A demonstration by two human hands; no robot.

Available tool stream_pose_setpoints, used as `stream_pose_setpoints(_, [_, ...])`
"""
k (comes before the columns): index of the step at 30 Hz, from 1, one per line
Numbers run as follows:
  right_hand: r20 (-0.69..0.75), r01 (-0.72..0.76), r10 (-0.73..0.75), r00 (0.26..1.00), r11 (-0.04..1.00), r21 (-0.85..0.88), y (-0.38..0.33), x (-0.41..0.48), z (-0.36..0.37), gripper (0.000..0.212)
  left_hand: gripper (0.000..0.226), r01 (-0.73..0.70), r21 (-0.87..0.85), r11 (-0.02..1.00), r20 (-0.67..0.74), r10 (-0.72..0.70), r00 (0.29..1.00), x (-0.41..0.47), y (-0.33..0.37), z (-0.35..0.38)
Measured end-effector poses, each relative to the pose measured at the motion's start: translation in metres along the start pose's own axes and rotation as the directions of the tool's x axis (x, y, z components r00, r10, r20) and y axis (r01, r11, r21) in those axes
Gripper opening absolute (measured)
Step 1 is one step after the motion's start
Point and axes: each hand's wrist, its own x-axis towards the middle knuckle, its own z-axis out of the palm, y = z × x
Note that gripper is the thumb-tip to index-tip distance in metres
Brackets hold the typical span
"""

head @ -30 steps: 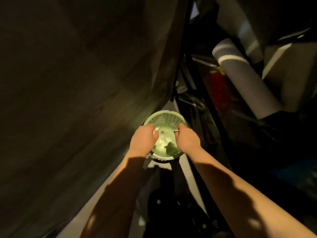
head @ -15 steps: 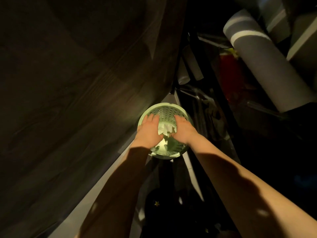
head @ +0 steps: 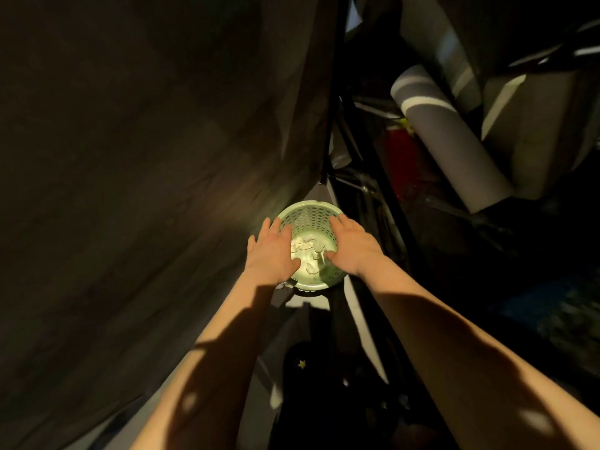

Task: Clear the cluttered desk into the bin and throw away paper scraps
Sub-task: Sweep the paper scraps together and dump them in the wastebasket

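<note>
- Far to our left, a dark wood-grain panel [head: 146, 190] slants across most of the view. We take it for the side of the bench, though the dim light leaves that unsure.
- Left of centre, our left hand [head: 272, 251] reaches down over the left rim of the bin [head: 306, 206], palm down, fingers straight and fanned, holding nothing. We cannot tell whether the fingertips touch the rim.
- At centre, the bin is small, round, pale green and perforated. It stands upright on a pale strip of floor [head: 354, 287], brightly lit against the gloom.
- Inside it, pale paper scraps [head: 308, 246] lie loose on the bottom, between our two hands.
- Right of centre, our right hand [head: 352, 246] hangs over the right rim, palm down, fingers relaxed and empty. The hands are apart, with the bin's mouth showing between them.
- Further right, a red object [head: 401, 157] sits in shadow, and a grey tube [head: 454, 151] leans beside it among dim clutter we cannot make out.
- We judge that this is the scrap-dropping step: this handful lies in the bin and both hands are free.
- The next move calls for lifting both hands straight up clear of the rim, so the light bin is not tipped, then turning to the bench top. That is out of view, so we cannot tell what remains there.
</note>
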Motion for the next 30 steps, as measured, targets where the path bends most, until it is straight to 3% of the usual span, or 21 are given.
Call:
stream_pose_setpoints(17, [-0.185, 0.046, -0.028, 0.982, 0.995, 0.094, -0.069, -0.224, -0.161, 0.067, 0.068, 0.004, 0.076, 0.997, -0.120, 0.005, 0.993, -0.205, 0.067, -0.192])
stream_pose_setpoints(25, [-0.384, 0.178, -0.137, 0.913, 0.981, 0.074, -0.090, -0.332, -0.231, 0.060, 0.066, -0.085, 0.218, 0.972, -0.247, 0.139, 0.959, -0.298, 0.100, -0.267])
stream_pose_setpoints(30, [-0.466, 0.175, -0.090, 0.880, 0.974, 0.143, -0.068, -0.382, -0.260, 0.055, 0.066, -0.184, 0.266, 0.946, -0.289, 0.261, 0.921, -0.324, 0.140, -0.290])
